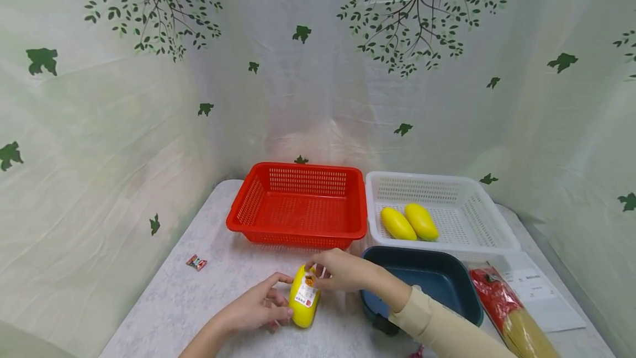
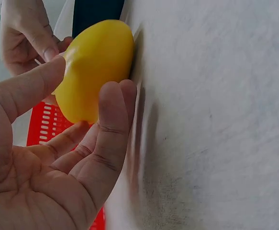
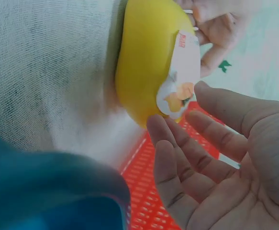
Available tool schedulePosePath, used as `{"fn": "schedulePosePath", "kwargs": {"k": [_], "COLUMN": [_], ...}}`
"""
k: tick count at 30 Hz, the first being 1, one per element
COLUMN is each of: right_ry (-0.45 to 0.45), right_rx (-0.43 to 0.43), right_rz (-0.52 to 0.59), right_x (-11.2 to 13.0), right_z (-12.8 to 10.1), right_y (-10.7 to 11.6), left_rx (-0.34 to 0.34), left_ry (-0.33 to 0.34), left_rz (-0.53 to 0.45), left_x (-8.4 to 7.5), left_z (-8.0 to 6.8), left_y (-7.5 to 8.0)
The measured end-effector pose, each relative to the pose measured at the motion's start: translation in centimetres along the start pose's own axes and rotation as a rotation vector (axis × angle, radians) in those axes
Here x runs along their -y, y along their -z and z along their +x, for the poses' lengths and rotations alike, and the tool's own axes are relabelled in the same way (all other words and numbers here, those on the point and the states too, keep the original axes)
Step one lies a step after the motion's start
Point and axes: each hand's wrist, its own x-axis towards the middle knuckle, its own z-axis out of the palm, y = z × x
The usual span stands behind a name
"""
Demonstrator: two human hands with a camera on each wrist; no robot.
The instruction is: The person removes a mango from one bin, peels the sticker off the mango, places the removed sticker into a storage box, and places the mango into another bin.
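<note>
A yellow mango (image 1: pixel 302 303) with a white printed label (image 1: pixel 306 291) on its upper side lies on the table in front of me. Along its left side is my left hand (image 1: pixel 256 304), thumb tip against the skin and fingers loosely extended around that side, as the left wrist view shows. My right hand (image 1: pixel 339 270) reaches across from the right, with fingertips at the far end of the mango, right by the label. In the right wrist view, its thumb and fingers (image 3: pixel 164 160) stand apart at the label's printed picture (image 3: pixel 177 98).
Behind are a red basket (image 1: pixel 298 239) and a white basket (image 1: pixel 472 247) holding two yellow mangoes (image 1: pixel 421 222). To the right stand a dark blue pan (image 1: pixel 447 286), a pasta packet (image 1: pixel 507 308) and white paper (image 1: pixel 541 297). A small wrapped sweet (image 1: pixel 196 262) lies left.
</note>
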Motion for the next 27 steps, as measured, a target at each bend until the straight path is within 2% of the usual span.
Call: {"fn": "schedulePosePath", "kwargs": {"k": [6, 15, 19, 27], "right_ry": [-0.005, -0.027, -0.023, 0.006], "right_rx": [-0.014, -0.042, -0.05, -0.054], "right_rz": [-0.041, -0.123, -0.136, -0.165], "right_x": [0.0, 0.4, 0.4, 0.5], "right_z": [0.5, 1.0, 1.2, 1.2], "right_y": [-0.4, -0.9, -1.0, -0.8], "left_rx": [0.002, -0.012, 0.013, 0.038], "left_ry": [-0.021, -0.019, -0.018, -0.021], "left_rz": [-0.047, -0.222, -0.272, -0.313], "left_x": [0.3, 0.4, 0.4, 0.8], "left_z": [0.8, 2.6, 3.0, 3.4], "left_y": [0.6, 1.2, 1.4, 1.6]}}
